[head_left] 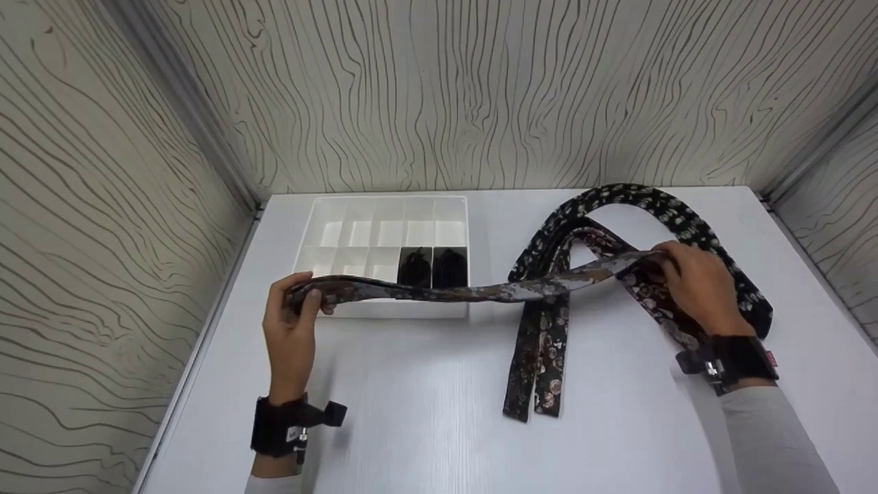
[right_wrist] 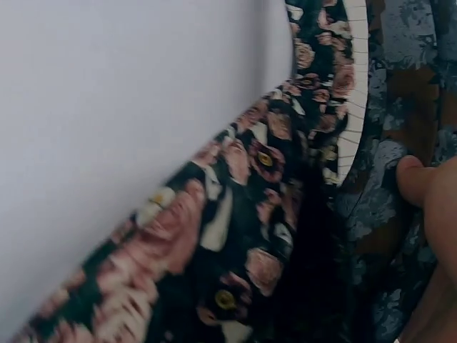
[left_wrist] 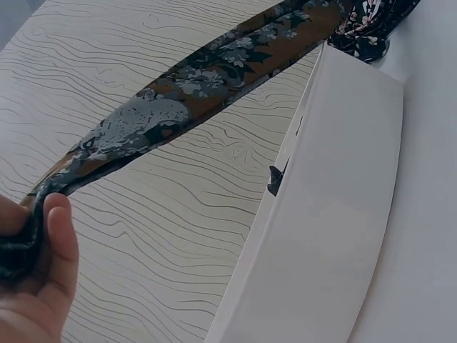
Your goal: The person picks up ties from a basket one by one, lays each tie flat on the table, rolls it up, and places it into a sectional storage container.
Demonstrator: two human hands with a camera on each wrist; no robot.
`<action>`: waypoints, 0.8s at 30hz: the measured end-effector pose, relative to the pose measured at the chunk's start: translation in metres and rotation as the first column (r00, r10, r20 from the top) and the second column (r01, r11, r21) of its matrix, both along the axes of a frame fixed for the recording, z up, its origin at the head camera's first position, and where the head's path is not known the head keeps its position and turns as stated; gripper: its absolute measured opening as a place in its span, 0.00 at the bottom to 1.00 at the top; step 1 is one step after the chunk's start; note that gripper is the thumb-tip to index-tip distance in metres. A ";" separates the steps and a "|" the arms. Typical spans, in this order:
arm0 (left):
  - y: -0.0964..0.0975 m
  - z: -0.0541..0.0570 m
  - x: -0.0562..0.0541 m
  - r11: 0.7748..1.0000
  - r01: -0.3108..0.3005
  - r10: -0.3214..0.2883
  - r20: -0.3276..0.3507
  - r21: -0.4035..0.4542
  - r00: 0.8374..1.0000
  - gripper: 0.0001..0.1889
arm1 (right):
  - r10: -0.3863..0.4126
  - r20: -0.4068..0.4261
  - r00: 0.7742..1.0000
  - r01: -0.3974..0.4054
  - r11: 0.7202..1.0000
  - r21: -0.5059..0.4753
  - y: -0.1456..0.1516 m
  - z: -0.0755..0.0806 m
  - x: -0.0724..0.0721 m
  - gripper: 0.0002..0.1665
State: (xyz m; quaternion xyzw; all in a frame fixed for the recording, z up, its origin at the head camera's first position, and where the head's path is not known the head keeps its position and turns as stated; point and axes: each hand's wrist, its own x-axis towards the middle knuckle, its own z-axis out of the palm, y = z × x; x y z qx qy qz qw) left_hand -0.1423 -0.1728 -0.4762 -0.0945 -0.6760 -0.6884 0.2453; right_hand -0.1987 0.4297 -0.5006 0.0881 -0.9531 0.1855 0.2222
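Observation:
A floral necktie [head_left: 473, 294] in grey-blue, brown and dark green is stretched across the table between both hands. The left hand [head_left: 291, 336] pinches its folded end between thumb and fingers, over the front left of a white divided box [head_left: 384, 311]. At the right, the right hand [head_left: 703, 285] grips the other end above the loose ties. In the right wrist view its thumb [right_wrist: 413, 179] presses on the cloth. Below lies a dark tie with pink roses [head_left: 551, 370], partly covered by the held one, and a black tie with pale flowers [head_left: 638, 194] curves behind it.
Dark rolled cloth [head_left: 450, 267] fills two front right compartments of the box. Patterned wall panels [head_left: 466, 96] stand behind and at both sides of the white table [head_left: 411, 412]. Each wrist wears a black camera strap [head_left: 276, 425].

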 end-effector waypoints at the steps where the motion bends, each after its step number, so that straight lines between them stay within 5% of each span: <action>1: -0.002 0.000 0.000 1.000 -0.003 0.003 0.006 0.010 1.000 0.17 | -0.008 0.014 1.000 0.008 1.000 -0.007 0.001 0.004 0.003 0.13; 8: -0.017 -0.006 0.006 0.998 -0.027 0.021 0.124 0.048 0.992 0.15 | -0.009 0.163 0.987 0.012 1.000 -0.019 0.010 0.033 0.033 0.12; 11: -0.025 -0.009 0.008 0.998 -0.058 0.051 0.194 0.031 0.980 0.15 | 0.049 0.317 0.947 -0.034 0.998 -0.052 0.012 0.041 0.044 0.11; 16: -0.040 -0.017 0.013 0.993 -0.112 0.118 0.341 -0.036 0.933 0.14 | 0.175 0.560 0.809 -0.134 0.984 -0.115 0.015 0.041 0.060 0.13; 20: -0.054 -0.025 0.020 0.986 -0.105 0.154 0.477 -0.129 0.865 0.14 | 0.285 0.669 0.687 -0.198 0.959 -0.205 0.020 0.030 0.072 0.11; 24: -0.066 -0.036 0.027 0.966 -0.029 0.180 0.590 -0.257 0.787 0.14 | 0.383 0.727 0.570 -0.229 0.924 -0.307 0.029 0.014 0.082 0.08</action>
